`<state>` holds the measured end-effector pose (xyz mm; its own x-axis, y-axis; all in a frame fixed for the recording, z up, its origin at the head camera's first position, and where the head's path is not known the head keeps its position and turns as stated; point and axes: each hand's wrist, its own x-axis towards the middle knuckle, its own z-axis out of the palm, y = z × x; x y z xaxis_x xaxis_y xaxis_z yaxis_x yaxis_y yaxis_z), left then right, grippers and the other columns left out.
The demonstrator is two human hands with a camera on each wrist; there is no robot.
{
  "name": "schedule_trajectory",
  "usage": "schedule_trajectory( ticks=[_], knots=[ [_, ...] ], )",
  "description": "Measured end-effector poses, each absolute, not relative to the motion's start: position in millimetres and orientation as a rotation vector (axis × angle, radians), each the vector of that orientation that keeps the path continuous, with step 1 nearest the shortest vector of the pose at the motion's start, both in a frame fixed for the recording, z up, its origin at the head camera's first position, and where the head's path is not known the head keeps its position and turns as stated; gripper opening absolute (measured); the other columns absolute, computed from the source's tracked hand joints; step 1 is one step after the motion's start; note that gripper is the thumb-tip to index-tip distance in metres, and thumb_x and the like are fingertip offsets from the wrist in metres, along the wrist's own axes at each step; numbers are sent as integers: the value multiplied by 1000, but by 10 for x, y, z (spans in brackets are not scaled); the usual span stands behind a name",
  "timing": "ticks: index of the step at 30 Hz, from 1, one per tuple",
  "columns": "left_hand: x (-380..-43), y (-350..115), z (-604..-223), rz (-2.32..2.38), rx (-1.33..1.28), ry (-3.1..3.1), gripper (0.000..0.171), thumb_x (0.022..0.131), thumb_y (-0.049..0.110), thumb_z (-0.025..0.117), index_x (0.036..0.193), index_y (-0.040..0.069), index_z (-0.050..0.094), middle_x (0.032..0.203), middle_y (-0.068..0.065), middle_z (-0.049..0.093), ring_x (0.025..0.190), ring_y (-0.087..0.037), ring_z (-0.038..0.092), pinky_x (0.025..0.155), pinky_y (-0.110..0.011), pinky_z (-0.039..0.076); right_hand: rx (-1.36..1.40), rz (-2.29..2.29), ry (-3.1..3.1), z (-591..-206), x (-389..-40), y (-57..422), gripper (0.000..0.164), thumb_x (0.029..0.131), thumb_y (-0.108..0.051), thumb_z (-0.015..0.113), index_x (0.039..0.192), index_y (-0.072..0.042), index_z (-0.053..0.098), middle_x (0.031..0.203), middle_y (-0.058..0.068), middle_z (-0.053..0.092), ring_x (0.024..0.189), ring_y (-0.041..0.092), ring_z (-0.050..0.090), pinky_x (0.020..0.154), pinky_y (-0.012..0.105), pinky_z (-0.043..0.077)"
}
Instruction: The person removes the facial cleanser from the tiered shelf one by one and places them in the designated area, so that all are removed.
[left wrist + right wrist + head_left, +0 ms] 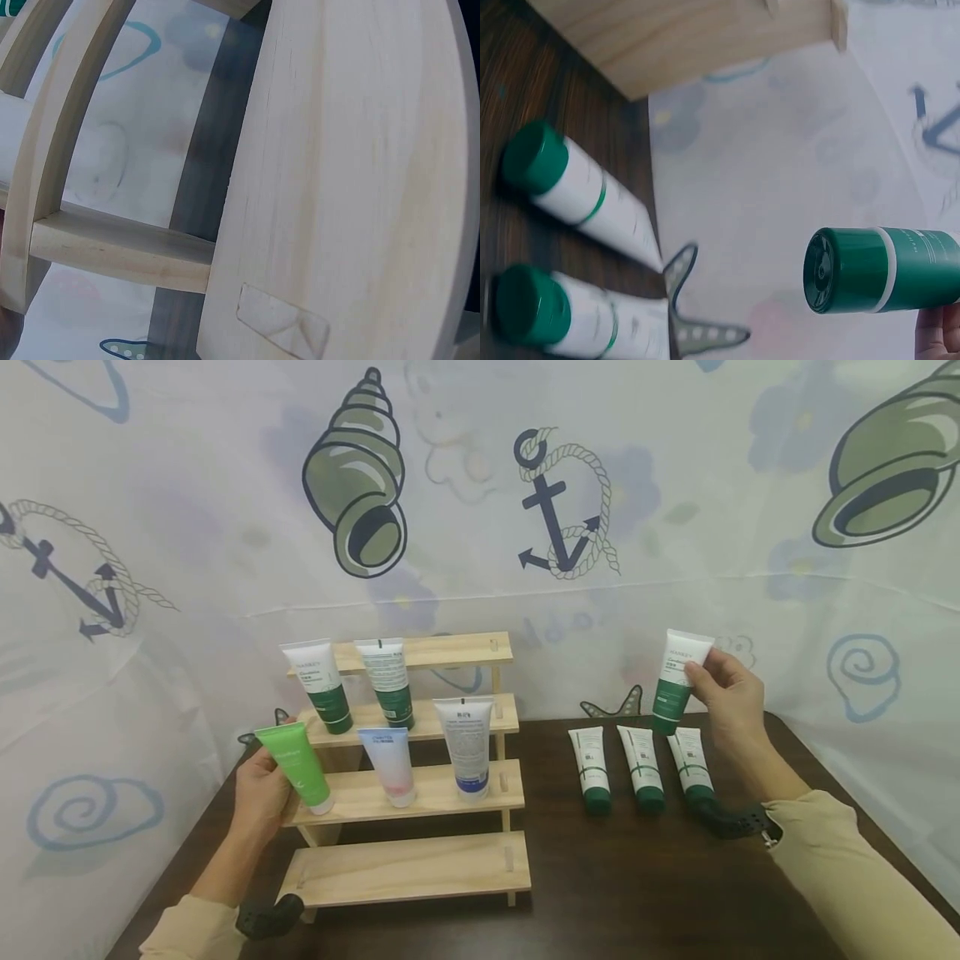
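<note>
My right hand (731, 697) pinches a white and green squeeze tube (673, 693) by its side. It hangs cap down above the rightmost of three similar tubes (693, 768). In the right wrist view the green cap (847, 270) faces the camera, with a fingertip below the tube. At the left of the wooden rack (408, 870), my left hand (258, 789) is behind and beside a bright green tube (296, 764) at a shelf's end. The tube hides its fingers, so whether it holds tube or rack is unclear. The left wrist view shows mostly rack boards (337, 180).
The stepped rack also carries a pink-blue tube (388, 764), a white-grey tube (465, 743) and two white-green tubes, one plain-labelled (388, 681), one tilted (318, 681). Two more tubes (592, 768) lie on the dark table (637, 885). A printed curtain (465, 510) hangs behind.
</note>
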<state>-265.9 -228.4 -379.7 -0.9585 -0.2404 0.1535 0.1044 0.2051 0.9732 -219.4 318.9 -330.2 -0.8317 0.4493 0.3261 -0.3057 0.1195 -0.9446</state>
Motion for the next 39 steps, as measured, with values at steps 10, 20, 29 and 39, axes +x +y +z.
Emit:
schedule_trajectory(
  ticks=[10,20,29,39],
  knots=[
    [-2663,-2285,-3777,-1831,121,-2188,43,92,18,61,127,-6,53,148,-2,40,140,-19,30,116,-33,27,-395,1724,-1905,-3497,-2151,3680,50,92,-20,60,136,0,45,94,-17,54,86,-2,51,68,2,46],
    [-2663,-2292,-3790,-1848,114,-2180,43,92,17,60,129,-4,52,148,-1,39,140,-17,29,104,-12,35,-610,1451,-2185,-3758,-2173,4041,55,96,-27,51,138,6,39,102,-4,57,84,-2,45,66,8,42],
    [-2654,-2291,-3786,-1792,141,-2241,46,93,21,59,131,-4,49,149,-1,37,141,-17,28,111,-21,31,-670,1377,-2359,-4026,-2172,4273,55,96,-29,49,136,8,40,116,21,55,81,4,46,64,18,44],
    [-2629,-2291,-3801,-1763,125,-2273,50,93,27,60,132,-1,49,149,0,37,140,-16,29,103,-10,36,-762,1439,-2451,-4292,-2198,4413,62,97,-32,46,138,12,33,130,35,44,111,43,48,87,59,48]
  ],
)
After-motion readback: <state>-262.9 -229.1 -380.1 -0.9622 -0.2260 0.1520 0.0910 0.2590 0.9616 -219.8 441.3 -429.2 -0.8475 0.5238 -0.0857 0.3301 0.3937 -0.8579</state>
